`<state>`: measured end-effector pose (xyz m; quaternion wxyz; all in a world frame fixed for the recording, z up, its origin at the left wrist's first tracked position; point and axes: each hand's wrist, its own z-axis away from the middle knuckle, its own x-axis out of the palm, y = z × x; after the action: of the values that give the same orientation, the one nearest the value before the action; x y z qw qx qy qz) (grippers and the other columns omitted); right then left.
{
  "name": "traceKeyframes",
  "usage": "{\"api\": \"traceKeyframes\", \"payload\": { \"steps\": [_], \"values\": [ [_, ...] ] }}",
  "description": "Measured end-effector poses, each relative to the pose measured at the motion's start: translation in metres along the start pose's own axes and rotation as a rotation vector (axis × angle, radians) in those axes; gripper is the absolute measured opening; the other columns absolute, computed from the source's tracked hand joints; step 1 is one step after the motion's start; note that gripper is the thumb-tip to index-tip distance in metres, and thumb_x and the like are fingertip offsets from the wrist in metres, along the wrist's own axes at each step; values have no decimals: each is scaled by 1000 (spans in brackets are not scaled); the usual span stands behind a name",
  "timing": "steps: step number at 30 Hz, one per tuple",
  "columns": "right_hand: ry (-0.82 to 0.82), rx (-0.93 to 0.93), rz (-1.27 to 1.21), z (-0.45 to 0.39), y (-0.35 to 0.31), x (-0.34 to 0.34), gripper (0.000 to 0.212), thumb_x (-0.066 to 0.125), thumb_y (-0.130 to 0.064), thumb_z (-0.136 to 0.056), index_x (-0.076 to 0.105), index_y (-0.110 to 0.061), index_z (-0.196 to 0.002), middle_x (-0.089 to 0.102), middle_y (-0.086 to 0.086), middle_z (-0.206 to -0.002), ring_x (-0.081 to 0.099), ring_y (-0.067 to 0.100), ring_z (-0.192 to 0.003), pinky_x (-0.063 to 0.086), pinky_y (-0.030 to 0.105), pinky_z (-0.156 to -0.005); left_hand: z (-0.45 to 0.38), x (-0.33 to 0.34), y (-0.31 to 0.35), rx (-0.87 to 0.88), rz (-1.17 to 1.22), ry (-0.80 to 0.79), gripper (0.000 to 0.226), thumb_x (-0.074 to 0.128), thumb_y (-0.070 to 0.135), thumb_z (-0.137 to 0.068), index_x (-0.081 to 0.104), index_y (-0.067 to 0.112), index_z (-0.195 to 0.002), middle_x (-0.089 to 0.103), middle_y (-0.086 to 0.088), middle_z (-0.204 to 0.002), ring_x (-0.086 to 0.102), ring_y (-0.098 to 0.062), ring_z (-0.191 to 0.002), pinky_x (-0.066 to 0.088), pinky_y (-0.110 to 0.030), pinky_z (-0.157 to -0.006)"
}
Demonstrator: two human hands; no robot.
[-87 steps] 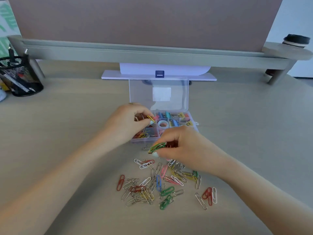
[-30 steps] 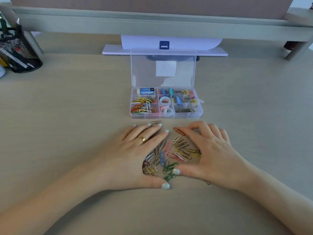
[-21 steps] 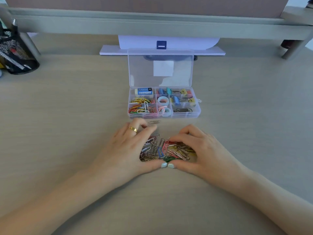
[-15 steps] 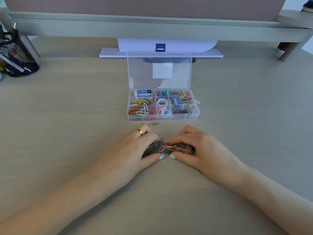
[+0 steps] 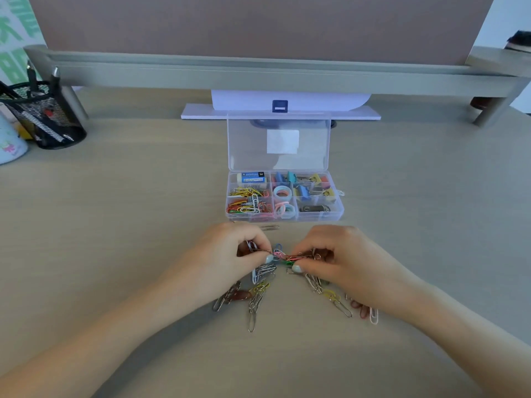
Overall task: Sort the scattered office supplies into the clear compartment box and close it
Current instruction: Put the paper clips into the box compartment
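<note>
The clear compartment box stands open on the desk, its lid upright behind it. Coloured paper clips fill its left compartments, tape rings the middle, binder clips the right. In front of it my left hand and my right hand each pinch part of a bunch of coloured paper clips, lifted just above the desk. Loose paper clips hang and lie below my hands, more at the right. One silver clip lies alone by the box front.
A black mesh pen holder stands at the far left beside a pale cup. A grey monitor riser spans the back, with a white stand base right behind the box lid.
My hands swept the scattered clips together into one pile, then closed on it and lifted a bunch; some clips have dropped back onto the desk below.
</note>
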<state>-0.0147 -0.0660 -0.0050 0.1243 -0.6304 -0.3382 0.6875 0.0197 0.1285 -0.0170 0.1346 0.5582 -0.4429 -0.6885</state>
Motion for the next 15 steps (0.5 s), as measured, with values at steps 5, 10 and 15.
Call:
{"api": "traceKeyframes", "payload": {
  "steps": [5,10,15],
  "values": [
    [-29,44,-125,-7,-5,-12,9,67,-25,-81,70,-32,-82,62,-19,-75,55,-3,-68,42,8,-64,-15,-19,2,-5,66,86,13,67,21,-77,63,28,-67,59,-2,-61,44,-8,-54,36,-25,-55],
    [84,0,-222,-38,-16,-22,7,67,-18,-81,72,-20,-85,61,-11,-69,51,-3,-59,39,8,-59,-48,-33,-1,12,81,214,18,65,16,-79,62,28,-66,55,3,-57,44,-7,-50,37,-26,-56],
    [119,-23,-70,-79,-22,-14,9,65,-17,-80,72,-17,-85,55,-14,-67,49,-6,-56,36,7,-56,-80,-34,-15,4,87,327,27,61,10,-79,59,30,-62,54,7,-57,46,-12,-54,38,-28,-56]
  ]
}}
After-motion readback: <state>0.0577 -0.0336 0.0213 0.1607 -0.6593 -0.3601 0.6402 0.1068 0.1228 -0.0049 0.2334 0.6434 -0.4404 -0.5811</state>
